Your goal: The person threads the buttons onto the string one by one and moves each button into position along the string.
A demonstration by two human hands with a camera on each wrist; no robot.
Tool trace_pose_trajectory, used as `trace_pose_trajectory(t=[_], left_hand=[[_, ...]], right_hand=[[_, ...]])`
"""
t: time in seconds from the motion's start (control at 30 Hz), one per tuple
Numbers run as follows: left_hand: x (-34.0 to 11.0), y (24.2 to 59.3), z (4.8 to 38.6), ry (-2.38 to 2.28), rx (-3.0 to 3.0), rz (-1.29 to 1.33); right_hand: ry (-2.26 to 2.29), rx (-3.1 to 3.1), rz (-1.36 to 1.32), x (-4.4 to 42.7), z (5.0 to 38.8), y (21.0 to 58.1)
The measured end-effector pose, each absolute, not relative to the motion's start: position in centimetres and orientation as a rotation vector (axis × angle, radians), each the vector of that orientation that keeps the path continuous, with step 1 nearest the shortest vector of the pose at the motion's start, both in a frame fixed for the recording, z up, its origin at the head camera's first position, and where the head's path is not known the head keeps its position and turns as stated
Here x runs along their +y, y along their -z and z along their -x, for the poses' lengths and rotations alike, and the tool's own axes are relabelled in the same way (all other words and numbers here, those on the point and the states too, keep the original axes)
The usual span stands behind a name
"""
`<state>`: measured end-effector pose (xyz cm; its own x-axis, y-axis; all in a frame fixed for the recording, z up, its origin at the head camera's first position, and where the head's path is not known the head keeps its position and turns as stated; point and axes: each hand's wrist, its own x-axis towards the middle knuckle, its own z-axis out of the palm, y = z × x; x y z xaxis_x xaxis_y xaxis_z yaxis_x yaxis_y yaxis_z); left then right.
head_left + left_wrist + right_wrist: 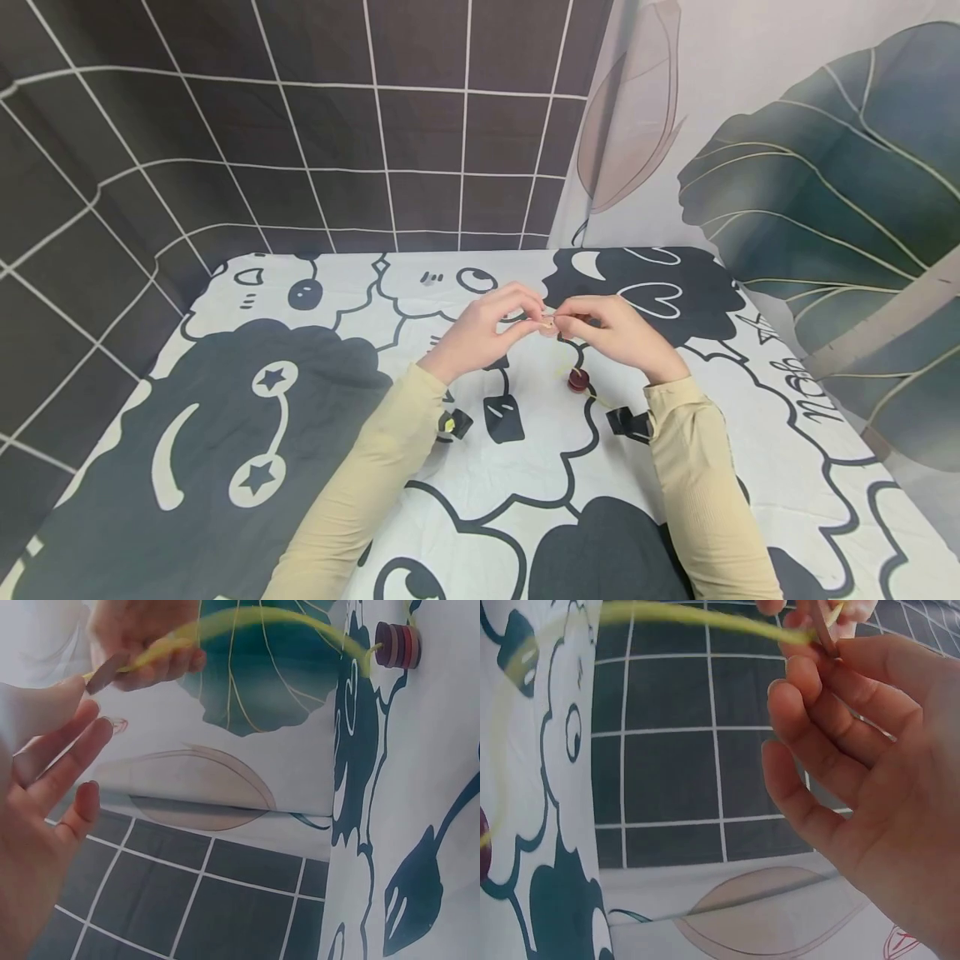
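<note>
In the head view my left hand [498,323] and right hand [618,332] meet fingertip to fingertip above the table. My left thumb and fingers pinch a small flat brownish disc bead [107,673], seen edge-on in the left wrist view. A yellow lace [262,615] runs to this bead, and its short tip shows past the bead in the right wrist view. My right fingertips pinch the lace close against the bead; the exact contact is partly hidden. The lace sags down to a stack of dark red and brown disc beads [397,646] on the cloth.
A white cloth [480,475] with dark cartoon shapes covers the table. Behind it hangs a dark curtain with a white grid [420,125], with a leaf-patterned curtain [832,183] at the right. Black wrist mounts [628,423] sit at both cuffs.
</note>
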<state>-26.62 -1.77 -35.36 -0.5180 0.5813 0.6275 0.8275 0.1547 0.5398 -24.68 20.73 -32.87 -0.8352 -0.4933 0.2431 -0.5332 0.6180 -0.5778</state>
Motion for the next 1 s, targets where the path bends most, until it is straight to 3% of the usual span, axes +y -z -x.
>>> trace_pose_trajectory(t=[0.37,0.7,1.0], left_hand=[[-2.0,34.8,26.3,1.26,-2.083,1.338],[-2.1,33.9,25.8,1.271,-2.017,1.336],[-2.4,33.5,25.6,1.251,-1.954,1.305]], right_hand=[[-0.924,-2.892,-0.89,21.2,24.9,33.3],[-0.866,-3.085,-1.071,21.9,25.4,34.2],[-0.808,-3.179,-1.016,22.6,25.8,34.9]])
